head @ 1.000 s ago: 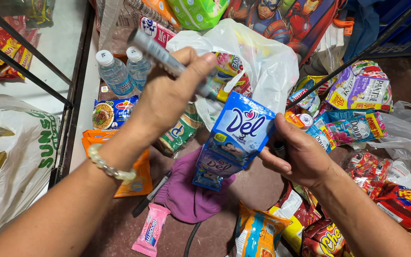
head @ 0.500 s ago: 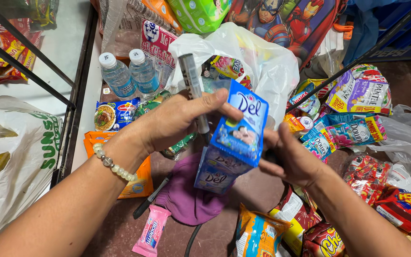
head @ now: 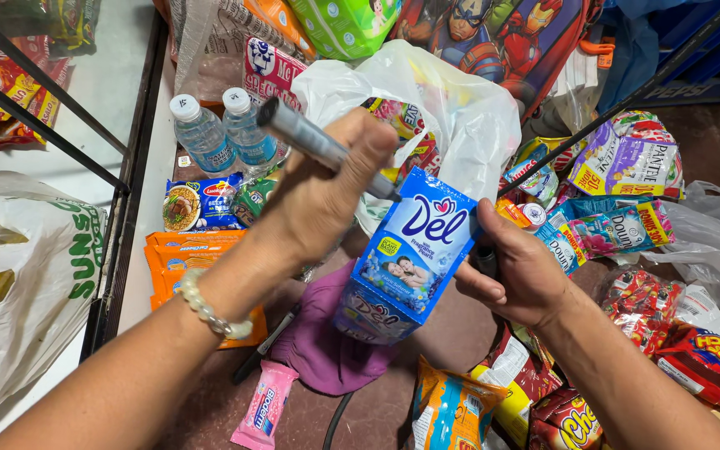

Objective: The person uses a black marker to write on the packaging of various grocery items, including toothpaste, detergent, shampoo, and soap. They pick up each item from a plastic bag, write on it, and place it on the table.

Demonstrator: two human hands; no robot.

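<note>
Left hand (head: 327, 200) grips marker (head: 318, 146), tip back at blue pouch (head: 414, 250) top after lifting away; right hand (head: 518, 271) pinches pouch edge, now upright, facing viewer.

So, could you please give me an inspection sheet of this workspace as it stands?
Surface: brownish floor, bare only in patches.
Job's things: grey marker with its tip at the top of the blue sachet pack; a dark cap sits in the right hand.
Clutter: two water bottles, noodle packet, orange packets, purple cloth, pink sachet, snack bags, white plastic bag.
Grippers: left hand grips the marker; right hand holds the pack's edge.
Cables: dark cable under the cloth.
Surroundings: glass display case on the left, blue crate top right.
</note>
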